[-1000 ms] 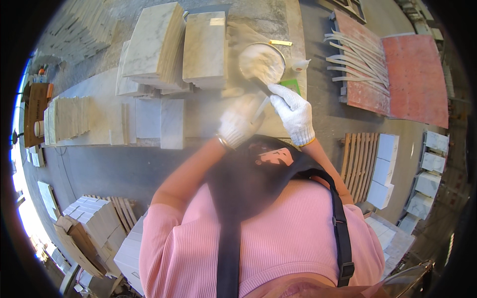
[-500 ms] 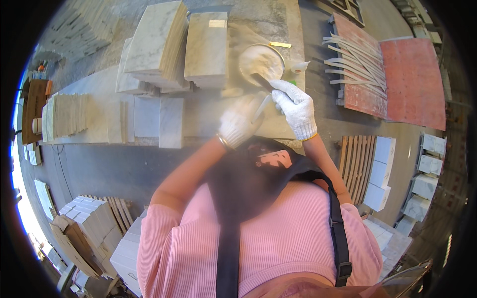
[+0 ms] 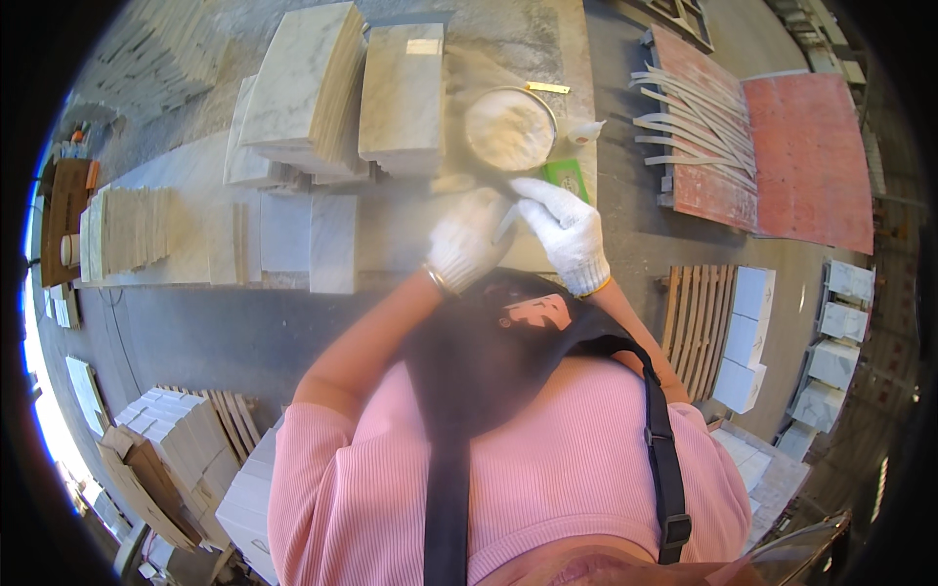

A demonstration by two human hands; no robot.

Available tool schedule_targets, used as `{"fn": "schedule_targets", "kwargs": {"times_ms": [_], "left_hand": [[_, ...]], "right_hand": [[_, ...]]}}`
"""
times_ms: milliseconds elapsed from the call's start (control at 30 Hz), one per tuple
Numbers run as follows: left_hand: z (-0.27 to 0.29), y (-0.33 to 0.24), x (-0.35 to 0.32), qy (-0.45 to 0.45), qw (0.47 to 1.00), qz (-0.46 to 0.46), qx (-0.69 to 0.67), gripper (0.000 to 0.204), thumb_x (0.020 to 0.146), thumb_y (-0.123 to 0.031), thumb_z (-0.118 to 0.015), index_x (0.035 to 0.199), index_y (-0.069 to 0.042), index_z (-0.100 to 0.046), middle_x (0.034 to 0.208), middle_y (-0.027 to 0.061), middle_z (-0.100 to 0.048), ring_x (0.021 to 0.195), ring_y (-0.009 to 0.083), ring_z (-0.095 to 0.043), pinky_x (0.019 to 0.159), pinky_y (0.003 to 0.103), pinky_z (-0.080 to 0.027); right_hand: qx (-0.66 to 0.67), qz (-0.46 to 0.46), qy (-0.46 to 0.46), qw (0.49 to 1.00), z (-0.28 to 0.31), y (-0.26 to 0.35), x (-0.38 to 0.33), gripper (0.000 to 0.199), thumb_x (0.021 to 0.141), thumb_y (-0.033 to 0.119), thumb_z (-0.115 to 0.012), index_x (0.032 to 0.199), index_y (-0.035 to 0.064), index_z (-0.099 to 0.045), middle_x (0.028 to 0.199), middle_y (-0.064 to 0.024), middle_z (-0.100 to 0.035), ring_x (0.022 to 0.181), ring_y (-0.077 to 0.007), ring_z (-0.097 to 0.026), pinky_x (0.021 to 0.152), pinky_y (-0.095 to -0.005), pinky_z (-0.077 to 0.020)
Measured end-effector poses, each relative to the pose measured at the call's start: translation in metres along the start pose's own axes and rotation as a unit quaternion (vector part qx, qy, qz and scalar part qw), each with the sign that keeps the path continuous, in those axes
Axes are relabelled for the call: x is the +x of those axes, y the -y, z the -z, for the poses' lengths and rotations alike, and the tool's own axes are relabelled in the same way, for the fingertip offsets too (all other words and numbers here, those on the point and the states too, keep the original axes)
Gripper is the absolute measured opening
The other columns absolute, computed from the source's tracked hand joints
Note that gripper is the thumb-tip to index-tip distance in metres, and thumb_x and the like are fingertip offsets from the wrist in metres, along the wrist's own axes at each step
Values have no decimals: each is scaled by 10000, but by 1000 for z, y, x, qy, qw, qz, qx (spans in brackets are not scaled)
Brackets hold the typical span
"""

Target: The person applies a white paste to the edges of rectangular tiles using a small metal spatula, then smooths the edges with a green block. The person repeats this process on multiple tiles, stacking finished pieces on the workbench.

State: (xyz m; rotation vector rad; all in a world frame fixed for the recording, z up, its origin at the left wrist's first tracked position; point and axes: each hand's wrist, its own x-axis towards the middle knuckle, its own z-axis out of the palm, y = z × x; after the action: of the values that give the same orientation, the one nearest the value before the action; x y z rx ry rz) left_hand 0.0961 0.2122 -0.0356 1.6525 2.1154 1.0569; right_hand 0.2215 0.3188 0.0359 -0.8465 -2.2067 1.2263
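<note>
Both my hands wear white knit gloves and meet over the near edge of the workbench. My left hand (image 3: 469, 239) is closed around a thin pale piece (image 3: 506, 223); its kind is unclear through a haze. My right hand (image 3: 565, 232) pinches a putty knife whose dark blade (image 3: 496, 182) points left, close above the left hand's fingers. The blade is blurred and its handle is hidden in the glove. Just beyond the hands sits a round tub (image 3: 555, 125) of white paste or powder. A green box (image 3: 567, 178) lies beside my right fingers.
Stacked grey marble slabs (image 3: 303, 83) and a second stack (image 3: 401, 103) stand left of the tub. Upright tiles (image 3: 132, 232) line the bench further left. A small white bottle (image 3: 586, 133) and yellow strip (image 3: 547, 88) lie near the tub. Pale strips rest on a red board (image 3: 806, 161) at right.
My right hand has drawn back from the tub toward me and to the left, bringing the putty knife to the left hand. More of the green box shows. The left hand stays nearly in place.
</note>
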Motion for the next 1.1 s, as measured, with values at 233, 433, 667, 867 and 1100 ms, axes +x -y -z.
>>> {"fn": "schedule_targets", "kwargs": {"times_ms": [233, 433, 667, 867, 1100], "left_hand": [[-4, 2, 0, -9, 1000, 1, -19, 521, 865, -220, -678, 1360, -106, -564, 1159, 138, -642, 1034, 322, -637, 855, 432, -544], [1, -2, 2, 0, 1000, 9, -8, 408, 868, -229, -674, 1245, -89, -606, 1129, 135, -643, 1003, 323, -641, 838, 432, -544], [4, -2, 3, 9, 1000, 3, -4, 309, 866, -217, -675, 1141, -85, -622, 1097, 125, -638, 979, 317, -639, 812, 434, -542], [-2, 1, 2, -21, 1000, -21, -9, 381, 862, -223, -684, 1210, -88, -607, 1132, 121, -641, 998, 310, -641, 818, 428, -544], [0, 1, -1, 13, 1000, 8, 27, 372, 864, -221, -675, 1204, -85, -612, 1122, 126, -644, 974, 305, -650, 797, 419, -550]], "right_hand": [[49, -69, 2, 996, 9, -20, 14, 264, 935, 54, -684, 1194, 24, -726, 1126, -94, -737, 986, -153, -674, 869, -274, -519], [-13, -22, 15, 1000, 0, -5, 2, 262, 938, 61, -669, 1193, 41, -726, 1181, -144, -730, 1094, -243, -692, 975, -324, -519], [-64, 49, 7, 997, -1, 2, -6, 257, 919, 15, -690, 1173, 14, -727, 1087, -123, -751, 970, -171, -709, 873, -288, -544], [-56, 19, -15, 998, 6, -12, 13, 264, 919, 27, -700, 1181, 12, -726, 1107, -116, -751, 975, -152, -704, 878, -274, -545], [-47, 29, 25, 998, -4, 5, -8, 254, 919, 40, -691, 1169, 20, -727, 1112, -140, -744, 985, -216, -715, 882, -301, -543]]}}
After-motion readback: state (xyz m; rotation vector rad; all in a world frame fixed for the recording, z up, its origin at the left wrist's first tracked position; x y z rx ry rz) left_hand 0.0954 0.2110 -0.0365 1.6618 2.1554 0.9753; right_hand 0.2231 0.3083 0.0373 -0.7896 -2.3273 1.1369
